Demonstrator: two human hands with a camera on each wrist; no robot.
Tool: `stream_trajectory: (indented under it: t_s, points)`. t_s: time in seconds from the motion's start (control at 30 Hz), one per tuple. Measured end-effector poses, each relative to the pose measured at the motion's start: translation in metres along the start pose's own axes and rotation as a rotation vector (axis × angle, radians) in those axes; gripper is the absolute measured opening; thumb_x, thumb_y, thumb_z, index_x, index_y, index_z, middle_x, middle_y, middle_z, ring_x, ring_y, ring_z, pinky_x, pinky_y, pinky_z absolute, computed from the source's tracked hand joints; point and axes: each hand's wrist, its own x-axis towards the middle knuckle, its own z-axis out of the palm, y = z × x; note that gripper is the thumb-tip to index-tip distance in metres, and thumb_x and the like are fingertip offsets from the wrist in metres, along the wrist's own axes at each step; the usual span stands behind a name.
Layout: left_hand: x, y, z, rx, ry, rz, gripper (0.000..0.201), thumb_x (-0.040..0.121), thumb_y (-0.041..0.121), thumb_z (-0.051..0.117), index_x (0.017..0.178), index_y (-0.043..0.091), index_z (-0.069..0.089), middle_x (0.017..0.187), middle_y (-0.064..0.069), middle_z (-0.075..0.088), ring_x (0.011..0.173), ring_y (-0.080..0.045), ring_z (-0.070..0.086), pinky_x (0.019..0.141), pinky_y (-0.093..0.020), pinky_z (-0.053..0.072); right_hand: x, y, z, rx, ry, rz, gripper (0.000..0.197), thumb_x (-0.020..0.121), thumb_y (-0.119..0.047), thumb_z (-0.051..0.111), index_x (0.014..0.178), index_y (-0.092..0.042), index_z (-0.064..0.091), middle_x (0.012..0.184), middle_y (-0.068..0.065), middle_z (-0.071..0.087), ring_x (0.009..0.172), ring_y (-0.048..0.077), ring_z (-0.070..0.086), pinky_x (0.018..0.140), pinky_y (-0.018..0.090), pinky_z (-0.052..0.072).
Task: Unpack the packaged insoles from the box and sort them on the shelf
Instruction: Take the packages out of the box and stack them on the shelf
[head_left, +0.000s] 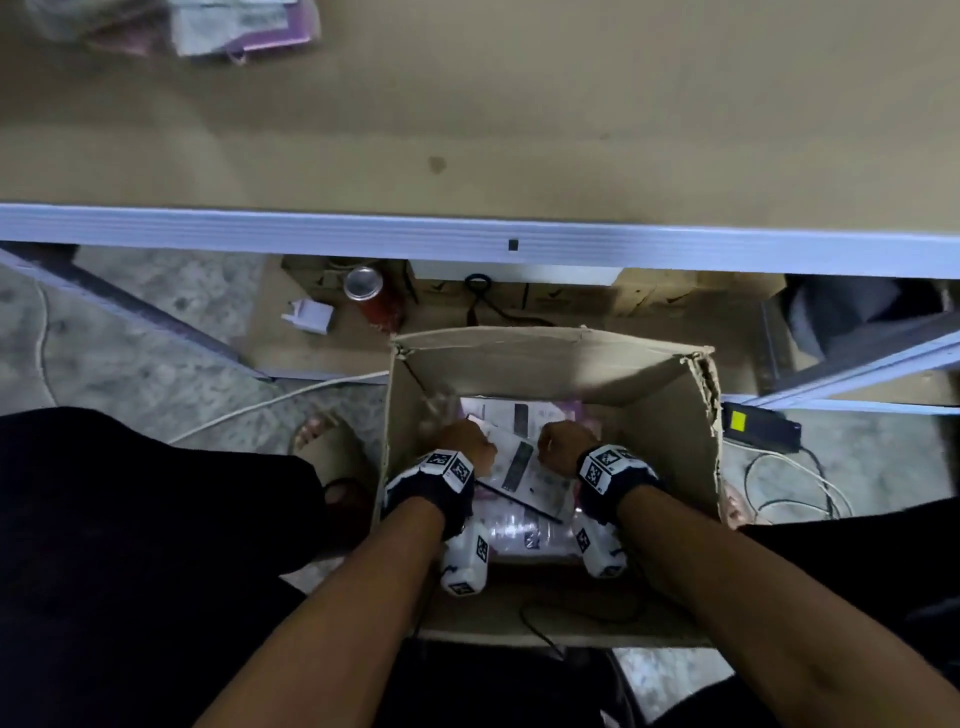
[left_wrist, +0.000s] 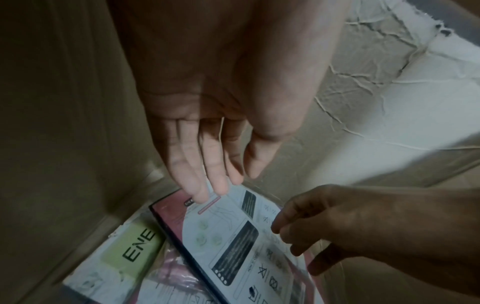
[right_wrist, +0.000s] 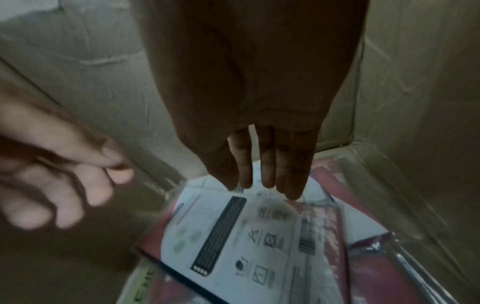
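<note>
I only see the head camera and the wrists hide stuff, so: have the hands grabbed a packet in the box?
Observer: No. The left wrist view shows the left hand with straight fingers, their tips at the top packet edge.
Operator: And the other hand?
Observer: The right wrist view shows the right hand open too, fingertips at that packet's far edge.
Operator: Anything underneath?
Observer: Yes, a green-labelled packet printed "ENE" lies partly beneath it.
</note>
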Motion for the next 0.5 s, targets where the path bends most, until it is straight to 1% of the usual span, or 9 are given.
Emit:
stream_trajectory:
  t_s: [0.07, 0.1, 0.13, 0.2, 0.23, 0.27, 0.37, 0.43, 0.5]
  points:
    - [0.005, -0.004, 0.003, -0.016, -0.028, -0.008, 0.034, 0.098, 0.021, 0.055, 0.115, -0.005, 0.068, 0.136, -0.017, 0.061, 0.121, -0.034, 0.060, 0.103, -0.039, 0.049, 0.009, 0.003, 0.009, -0.009, 0.021, 0.014, 0.041, 0.091, -0.028, 0.062, 0.128, -0.013, 0.055, 0.135, 0.014, 0.052, 0.120, 0.031, 0.055, 0.096, 0.033, 0.045]
    - [0.006, -0.005, 0.002, -0.007, -0.031, -0.017, 0.034, 0.098, 0.023, 0.055, 0.116, -0.002, 0.069, 0.137, -0.015, 0.061, 0.122, -0.032, 0.059, 0.104, -0.037, 0.048, 0.013, 0.005, 0.014, -0.004, 0.032, 0.019, 0.045, 0.089, -0.029, 0.064, 0.130, -0.014, 0.052, 0.134, 0.015, 0.049, 0.120, 0.033, 0.054, 0.096, 0.035, 0.045]
    - [0.008, -0.006, 0.002, -0.006, -0.025, -0.022, 0.033, 0.097, 0.024, 0.055, 0.114, 0.000, 0.070, 0.133, -0.015, 0.063, 0.119, -0.031, 0.061, 0.101, -0.034, 0.049, 0.016, 0.005, 0.018, 0.001, 0.030, 0.020, 0.048, 0.088, -0.029, 0.066, 0.131, -0.014, 0.050, 0.134, 0.016, 0.047, 0.120, 0.035, 0.053, 0.096, 0.036, 0.045]
    - [0.011, -0.006, 0.004, -0.013, -0.020, -0.026, 0.030, 0.096, 0.022, 0.055, 0.107, -0.001, 0.070, 0.121, -0.017, 0.069, 0.111, -0.031, 0.065, 0.088, -0.029, 0.052, 0.019, 0.006, 0.026, 0.006, 0.041, 0.020, 0.054, 0.085, -0.028, 0.070, 0.132, -0.014, 0.047, 0.135, 0.016, 0.044, 0.122, 0.036, 0.050, 0.099, 0.038, 0.044]
    - [0.012, -0.006, 0.005, -0.002, -0.014, -0.032, 0.030, 0.096, 0.022, 0.054, 0.106, -0.002, 0.070, 0.118, -0.017, 0.069, 0.109, -0.032, 0.065, 0.083, -0.029, 0.051, 0.021, 0.007, 0.030, -0.002, 0.062, 0.015, 0.056, 0.084, -0.029, 0.072, 0.132, -0.015, 0.046, 0.135, 0.015, 0.044, 0.124, 0.035, 0.048, 0.102, 0.040, 0.043]
    - [0.012, -0.006, 0.006, 0.012, -0.001, -0.041, 0.031, 0.096, 0.023, 0.054, 0.107, 0.000, 0.070, 0.118, -0.017, 0.069, 0.110, -0.032, 0.065, 0.083, -0.030, 0.050, 0.022, 0.007, 0.033, -0.021, 0.089, 0.010, 0.058, 0.082, -0.030, 0.073, 0.132, -0.016, 0.046, 0.135, 0.015, 0.045, 0.125, 0.035, 0.047, 0.104, 0.042, 0.041]
    - [0.014, -0.010, 0.012, 0.027, 0.018, -0.066, 0.033, 0.096, 0.025, 0.052, 0.114, 0.003, 0.070, 0.123, -0.016, 0.067, 0.115, -0.032, 0.062, 0.095, -0.033, 0.050, 0.026, 0.008, 0.040, -0.115, 0.128, 0.007, 0.058, 0.081, -0.034, 0.072, 0.130, -0.019, 0.045, 0.134, 0.013, 0.049, 0.125, 0.035, 0.045, 0.107, 0.045, 0.037]
    - [0.015, -0.013, 0.013, 0.020, -0.016, -0.083, 0.033, 0.095, 0.025, 0.050, 0.108, 0.002, 0.069, 0.125, -0.018, 0.066, 0.116, -0.032, 0.061, 0.094, -0.031, 0.048, 0.030, 0.009, 0.039, -0.151, 0.113, -0.002, 0.054, 0.081, -0.035, 0.071, 0.127, -0.019, 0.048, 0.133, 0.012, 0.051, 0.127, 0.035, 0.043, 0.109, 0.047, 0.033]
    - [0.015, -0.014, 0.012, 0.032, -0.037, -0.086, 0.034, 0.094, 0.023, 0.050, 0.108, 0.000, 0.069, 0.128, -0.019, 0.064, 0.118, -0.033, 0.060, 0.093, -0.031, 0.047, 0.035, 0.011, 0.034, -0.171, 0.097, -0.013, 0.049, 0.082, -0.036, 0.071, 0.123, -0.018, 0.050, 0.133, 0.012, 0.051, 0.128, 0.035, 0.042, 0.109, 0.047, 0.034]
